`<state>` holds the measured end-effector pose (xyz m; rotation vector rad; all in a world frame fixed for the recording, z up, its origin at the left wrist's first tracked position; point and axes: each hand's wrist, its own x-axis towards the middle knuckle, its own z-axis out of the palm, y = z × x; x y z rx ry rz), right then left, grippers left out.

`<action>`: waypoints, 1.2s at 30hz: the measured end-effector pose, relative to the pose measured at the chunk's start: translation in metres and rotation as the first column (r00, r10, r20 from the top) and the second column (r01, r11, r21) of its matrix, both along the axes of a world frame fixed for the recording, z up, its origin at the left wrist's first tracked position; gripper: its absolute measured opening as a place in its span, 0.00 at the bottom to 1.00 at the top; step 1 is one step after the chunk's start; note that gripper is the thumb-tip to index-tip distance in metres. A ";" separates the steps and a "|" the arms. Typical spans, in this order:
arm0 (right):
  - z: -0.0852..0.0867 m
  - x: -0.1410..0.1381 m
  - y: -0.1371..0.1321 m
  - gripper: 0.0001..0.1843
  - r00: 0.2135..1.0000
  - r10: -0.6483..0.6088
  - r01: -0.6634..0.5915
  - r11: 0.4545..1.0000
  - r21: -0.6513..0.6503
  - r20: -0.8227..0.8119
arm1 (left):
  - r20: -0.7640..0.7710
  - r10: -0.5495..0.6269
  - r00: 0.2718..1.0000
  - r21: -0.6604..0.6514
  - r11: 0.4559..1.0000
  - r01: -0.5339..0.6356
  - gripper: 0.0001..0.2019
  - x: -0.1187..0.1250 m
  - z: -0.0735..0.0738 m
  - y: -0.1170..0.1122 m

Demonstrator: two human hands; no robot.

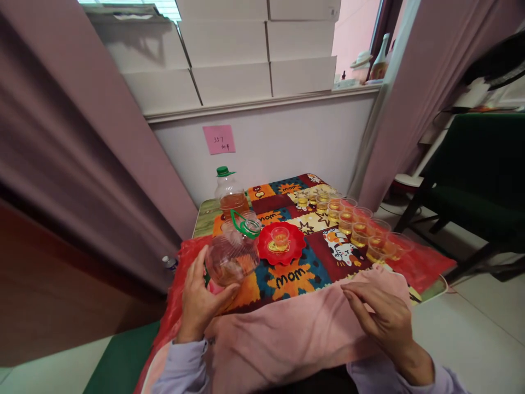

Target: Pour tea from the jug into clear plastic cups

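Note:
My left hand (200,303) is wrapped around a clear plastic jug (232,253) with a green open cap, tilted towards a red plate (293,249). A small clear cup (280,237) with amber liquid stands on that plate. My right hand (383,317) rests on a pink cloth (295,328) at the table's near edge, fingers curled and pressed to the fabric. Several small cups (361,227) of amber liquid stand in rows at the right of the patterned tablecloth (295,279).
A second bottle (229,194) with a green cap and amber liquid stands at the table's far left. A pink note (219,139) hangs on the wall. Curtains flank the table. A dark green chair (471,180) is at the right. White boxes are stacked on the sill.

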<state>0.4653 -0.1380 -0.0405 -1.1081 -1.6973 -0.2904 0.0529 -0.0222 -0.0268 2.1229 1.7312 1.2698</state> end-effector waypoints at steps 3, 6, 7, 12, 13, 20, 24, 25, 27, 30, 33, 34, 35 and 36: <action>0.000 -0.006 0.003 0.07 0.999 0.034 -0.034 0.999 -0.011 0.025 | 0.004 -0.014 1.000 -0.002 1.000 0.014 0.57 -0.001 0.000 -0.002; 0.002 -0.013 0.007 0.07 0.998 0.055 -0.055 0.998 -0.003 0.034 | 0.020 -0.024 1.000 -0.002 1.000 0.024 0.58 -0.001 -0.002 -0.003; 0.004 -0.014 0.008 0.07 0.998 0.064 -0.064 0.998 0.002 0.028 | 0.024 -0.025 0.999 -0.002 1.000 0.026 0.58 -0.001 -0.002 -0.004; 0.019 -0.010 0.034 0.11 0.957 0.139 -0.194 0.958 -0.210 -0.253 | 0.049 0.009 0.999 -0.020 1.000 -0.008 0.64 -0.001 -0.004 -0.004; 0.021 -0.007 0.044 0.13 0.931 0.132 -0.240 0.924 -0.298 -0.339 | 0.049 0.012 0.999 -0.026 1.000 -0.011 0.63 0.000 -0.004 -0.003; 0.022 -0.008 0.118 0.24 0.964 0.066 -0.208 0.792 -0.574 -0.258 | 0.050 -0.006 0.999 -0.030 1.000 0.007 0.58 0.003 -0.002 0.000; 0.020 -0.023 0.159 0.26 0.988 0.138 -0.153 0.783 -0.604 -0.071 | 0.066 0.006 0.998 -0.044 0.999 -0.003 0.59 0.000 -0.005 0.002; 0.020 -0.027 0.169 0.28 0.989 0.149 -0.130 0.779 -0.614 -0.021 | 0.065 0.006 0.998 -0.043 0.999 -0.003 0.60 0.000 -0.006 0.002; 0.021 -0.037 0.189 0.31 0.983 0.167 -0.078 0.760 -0.645 0.078 | 0.066 0.003 0.998 -0.032 0.999 0.000 0.60 -0.001 -0.009 0.003; 0.026 -0.055 0.208 0.34 0.955 0.191 0.030 0.701 -0.713 0.228 | 0.068 0.018 0.998 -0.004 1.000 -0.017 0.60 -0.001 -0.014 0.003; 0.030 -0.072 0.216 0.36 0.915 0.190 0.154 0.651 -0.743 0.356 | 0.053 0.036 0.998 0.016 0.999 -0.037 0.60 0.000 -0.017 0.002; 0.031 -0.077 0.218 0.36 0.906 0.188 0.178 0.644 -0.744 0.380 | 0.047 0.039 0.998 0.019 0.999 -0.040 0.61 0.000 -0.018 0.002; 0.032 -0.081 0.219 0.36 0.900 0.188 0.191 0.641 -0.744 0.393 | 0.042 0.043 0.998 0.018 0.999 -0.044 0.61 -0.001 -0.019 0.002; 0.033 -0.084 0.220 0.36 0.897 0.192 0.194 0.639 -0.744 0.398 | 0.036 0.046 0.998 0.017 0.999 -0.046 0.61 -0.001 -0.020 0.002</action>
